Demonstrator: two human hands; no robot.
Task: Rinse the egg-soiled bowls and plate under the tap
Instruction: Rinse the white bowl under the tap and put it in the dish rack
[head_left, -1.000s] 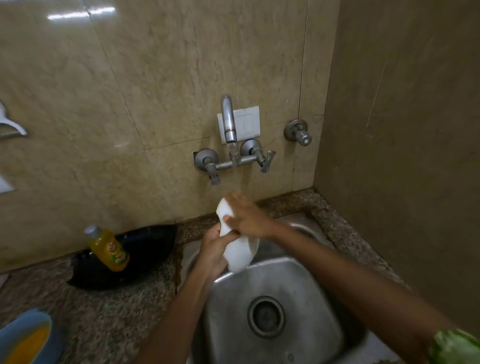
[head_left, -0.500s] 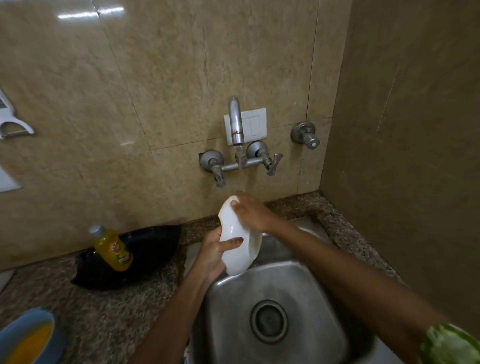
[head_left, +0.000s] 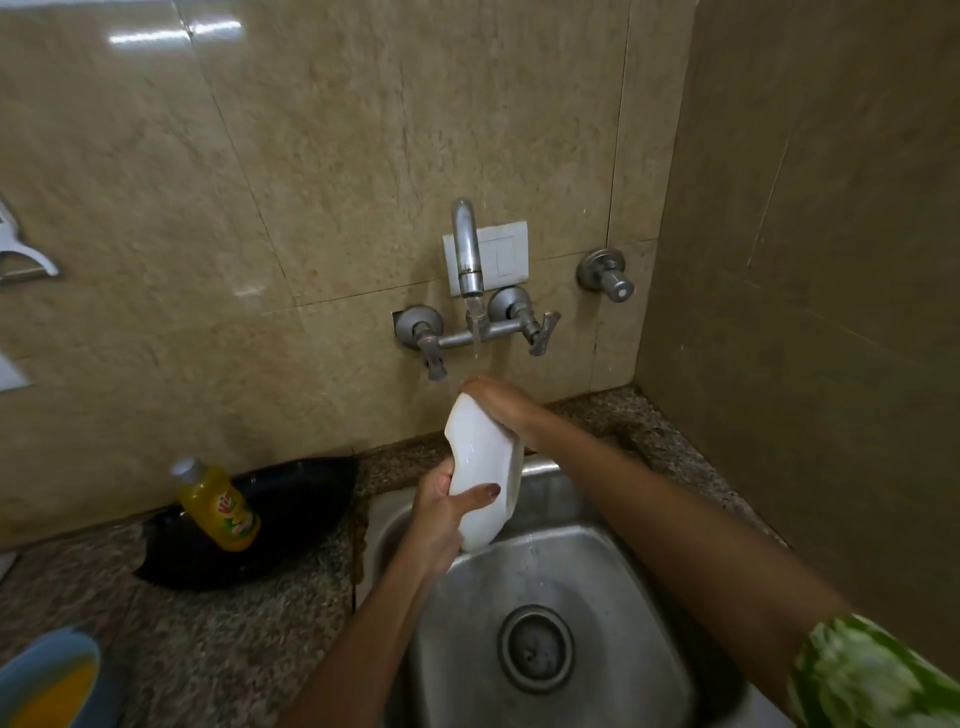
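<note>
Water runs from the tap (head_left: 469, 270). We hold a white bowl (head_left: 480, 467) on edge over the sink (head_left: 597, 587), just under the stream: left hand (head_left: 436, 519) clasps its lower rim, right hand (head_left: 498, 402) covers the top. Best to tilt the inside toward the water, rub with the right fingers, and keep the left grip firm, since wet ceramic probably slips.

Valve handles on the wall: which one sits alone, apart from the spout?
The round knob at far right, mounted alone. The two lever handles and flank the tap spout on one shared crossbar.
</note>
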